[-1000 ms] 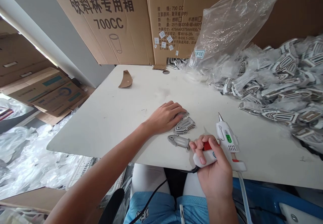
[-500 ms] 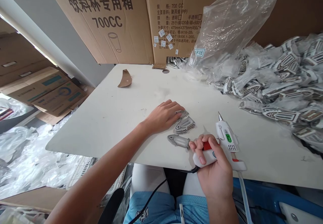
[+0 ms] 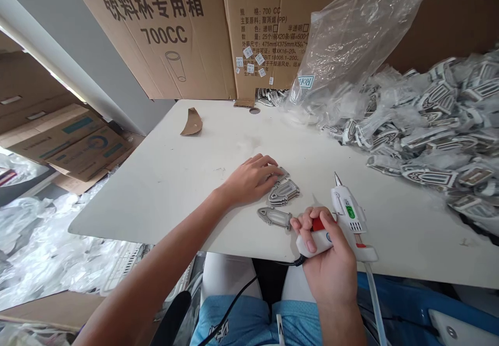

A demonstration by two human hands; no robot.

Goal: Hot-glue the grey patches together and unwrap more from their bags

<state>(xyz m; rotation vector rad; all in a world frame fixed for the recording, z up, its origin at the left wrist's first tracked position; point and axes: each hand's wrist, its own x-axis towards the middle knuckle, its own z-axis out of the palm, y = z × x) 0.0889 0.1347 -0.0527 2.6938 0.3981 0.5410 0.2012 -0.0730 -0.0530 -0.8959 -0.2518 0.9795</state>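
My left hand (image 3: 253, 180) rests on the table, its fingers bent and closed round the near end of a flat grey arch-shaped piece (image 3: 284, 174), which they partly cover. Just below lies a small stack of similar arch-shaped pieces (image 3: 284, 193). Closer to the table's front edge a single grey arch-shaped piece (image 3: 274, 217) lies flat, with its pointed end to the left. My right hand (image 3: 327, 247) is wrapped round the handle of a white hot glue gun (image 3: 349, 211) with a red trigger. Its metal nozzle points up and away, and a glue stick hangs from its back.
A big pile of bagged arch-shaped pieces (image 3: 429, 128) covers the table's right side, with a clear plastic bag (image 3: 351, 39) above. Cardboard boxes (image 3: 156, 39) stand at the back. A cardboard scrap (image 3: 192, 122) lies far left. A black cord (image 3: 234, 304) runs over my lap.
The fingers of my left hand have shifted slightly over the piece. My right hand holds the glue gun as before. The whole view has moved a little.
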